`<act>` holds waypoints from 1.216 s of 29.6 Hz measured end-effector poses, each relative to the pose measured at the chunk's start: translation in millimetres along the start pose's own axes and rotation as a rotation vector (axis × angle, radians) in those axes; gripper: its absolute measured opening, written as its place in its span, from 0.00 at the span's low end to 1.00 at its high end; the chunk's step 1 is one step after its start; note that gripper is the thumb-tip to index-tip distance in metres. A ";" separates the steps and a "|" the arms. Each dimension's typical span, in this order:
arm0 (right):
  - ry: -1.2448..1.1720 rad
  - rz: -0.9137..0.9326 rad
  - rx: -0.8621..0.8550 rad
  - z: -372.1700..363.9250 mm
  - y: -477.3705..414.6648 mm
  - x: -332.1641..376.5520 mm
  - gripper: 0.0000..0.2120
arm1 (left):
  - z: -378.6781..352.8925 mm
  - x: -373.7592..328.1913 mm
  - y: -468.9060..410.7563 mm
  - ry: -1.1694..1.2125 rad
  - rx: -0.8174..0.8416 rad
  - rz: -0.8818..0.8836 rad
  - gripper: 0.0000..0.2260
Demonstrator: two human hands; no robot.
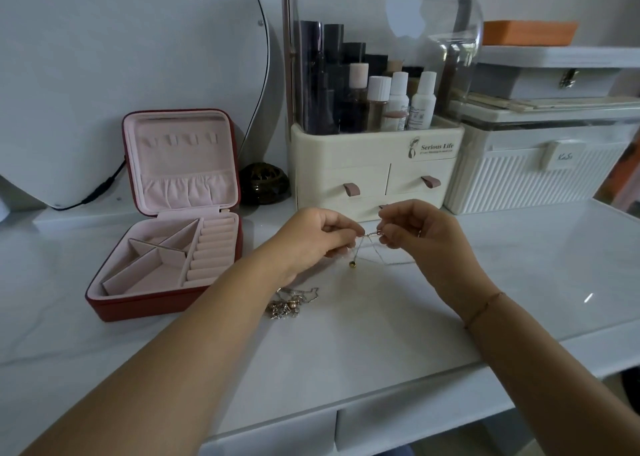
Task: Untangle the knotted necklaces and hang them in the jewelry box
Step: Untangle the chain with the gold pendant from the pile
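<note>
A thin chain necklace (370, 237) is stretched between my two hands above the white desk. My left hand (318, 237) pinches one end and my right hand (412, 230) pinches the other. A small round gold bead (352, 264) dangles from the chain below them. A tangled heap of other necklaces (289, 304) lies on the desk under my left wrist. The red jewelry box (166, 303) stands open at the left, with pink lining, hooks in its upright lid (180, 158) and bare compartments in its base.
A cream cosmetics organizer (374, 165) with a clear dome and bottles stands right behind my hands. A white ribbed storage box (540, 175) is at the right, a dark round ornament (265, 184) beside the jewelry box, and a mirror (121, 57) with a black cable at the back left.
</note>
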State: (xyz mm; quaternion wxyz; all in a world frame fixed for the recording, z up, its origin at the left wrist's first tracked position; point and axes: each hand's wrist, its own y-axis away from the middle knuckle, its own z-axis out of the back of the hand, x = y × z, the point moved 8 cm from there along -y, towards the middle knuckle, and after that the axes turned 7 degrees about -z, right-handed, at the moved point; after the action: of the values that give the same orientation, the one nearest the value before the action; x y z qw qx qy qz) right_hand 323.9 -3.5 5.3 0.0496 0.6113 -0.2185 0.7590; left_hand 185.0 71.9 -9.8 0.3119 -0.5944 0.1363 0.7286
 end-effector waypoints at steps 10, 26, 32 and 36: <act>0.009 -0.051 0.000 -0.3 0.3 -3.2 0.04 | 4.2 -10.5 3.6 0.027 -0.012 -0.016 0.09; -0.325 -0.199 0.189 -5.6 -1.0 -11.2 0.07 | 1.1 -16.6 3.6 -0.156 -0.029 -0.110 0.07; -0.397 -0.208 0.241 -11.2 2.4 -8.6 0.06 | 8.4 -25.5 5.8 -0.140 -0.138 -0.182 0.03; -0.066 -0.089 0.075 -4.1 2.6 -1.4 0.05 | 4.7 -30.4 8.1 -0.082 -0.155 -0.206 0.07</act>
State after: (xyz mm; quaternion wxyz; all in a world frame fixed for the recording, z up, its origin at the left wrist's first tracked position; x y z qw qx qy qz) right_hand 319.6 -3.9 2.6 0.0530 0.6466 -0.1641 0.7431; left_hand 179.3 59.5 19.0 0.3435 -0.5972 0.0048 0.7248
